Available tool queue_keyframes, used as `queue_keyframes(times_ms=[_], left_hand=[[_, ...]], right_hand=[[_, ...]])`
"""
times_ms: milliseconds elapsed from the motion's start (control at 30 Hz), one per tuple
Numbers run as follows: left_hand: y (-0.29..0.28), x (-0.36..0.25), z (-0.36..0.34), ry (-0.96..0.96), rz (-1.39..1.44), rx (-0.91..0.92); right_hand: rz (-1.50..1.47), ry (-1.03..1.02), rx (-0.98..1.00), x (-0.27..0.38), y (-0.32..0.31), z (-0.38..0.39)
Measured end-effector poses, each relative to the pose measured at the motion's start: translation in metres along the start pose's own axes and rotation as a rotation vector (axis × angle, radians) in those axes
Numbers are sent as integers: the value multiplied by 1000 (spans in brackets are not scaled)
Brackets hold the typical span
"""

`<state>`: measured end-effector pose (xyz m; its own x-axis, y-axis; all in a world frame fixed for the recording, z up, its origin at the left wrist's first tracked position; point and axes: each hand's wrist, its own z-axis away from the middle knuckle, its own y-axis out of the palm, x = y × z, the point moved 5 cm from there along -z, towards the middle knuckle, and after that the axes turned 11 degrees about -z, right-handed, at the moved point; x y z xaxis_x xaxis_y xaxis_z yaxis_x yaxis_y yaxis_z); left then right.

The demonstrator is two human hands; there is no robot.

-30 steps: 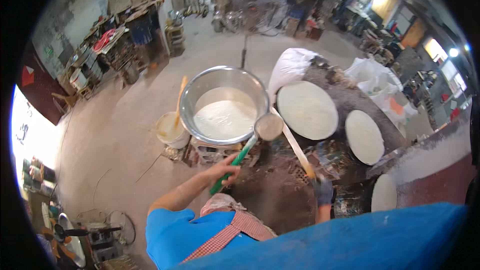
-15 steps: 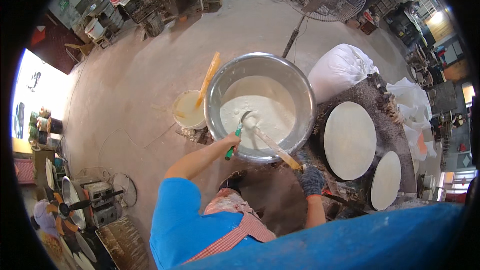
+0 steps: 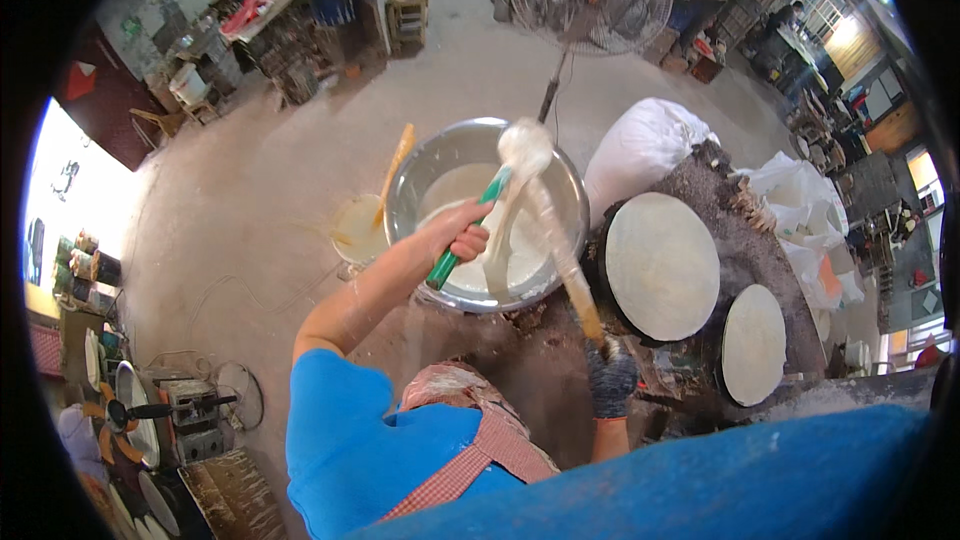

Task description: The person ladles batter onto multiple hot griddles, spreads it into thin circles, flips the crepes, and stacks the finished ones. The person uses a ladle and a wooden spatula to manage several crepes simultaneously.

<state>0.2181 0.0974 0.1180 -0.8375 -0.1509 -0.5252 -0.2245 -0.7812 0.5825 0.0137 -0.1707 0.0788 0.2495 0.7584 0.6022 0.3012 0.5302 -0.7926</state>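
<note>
The green handle of the ladle (image 3: 525,147) is gripped by the left hand (image 3: 466,228), with the fingers wrapped round it. The stick (image 3: 562,250) is held near its lower end by the gloved right hand (image 3: 612,380), whose fingers seem curled about it, though detail is lost to blur. The ladle's head, thickly coated in white, is held over the pot (image 3: 440,155), and a pale strand is hung from it toward the mix (image 3: 533,258) contained inside. The stick's far end is held close by the head; whether they touch cannot be told.

The step in hand is judged to be the working of mix off or onto the ladle with the stick. For the next move, the head would need to be kept within the rim so that drips are caught.

To the right, two white rounds (image 3: 662,265) are borne by the dark surface (image 3: 695,190).
</note>
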Motion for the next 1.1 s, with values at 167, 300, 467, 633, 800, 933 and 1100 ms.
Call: queue_keyframes(times_ms=[167,300,467,633,800,933,1100], left_hand=[[95,-89,100,375,-351,79],[127,-146,149,709,-589,22],[79,-125,115,803,-726,-17],[-3,-32,28,-339,289,19],[3,-37,17,110,-310,205],[36,-7,-12,52,-455,202],[96,43,-35,-576,-107,247]], right_hand=[[-196,-236,-333,63,-89,-47],[-267,-351,-565,76,-127,-77],[-1020,-62,-62,17,-32,-85],[-625,44,52,-36,27,-27],[-564,196,-56,-48,6,15],[-855,612,67,-57,24,42],[-394,517,-142,-76,-12,119]])
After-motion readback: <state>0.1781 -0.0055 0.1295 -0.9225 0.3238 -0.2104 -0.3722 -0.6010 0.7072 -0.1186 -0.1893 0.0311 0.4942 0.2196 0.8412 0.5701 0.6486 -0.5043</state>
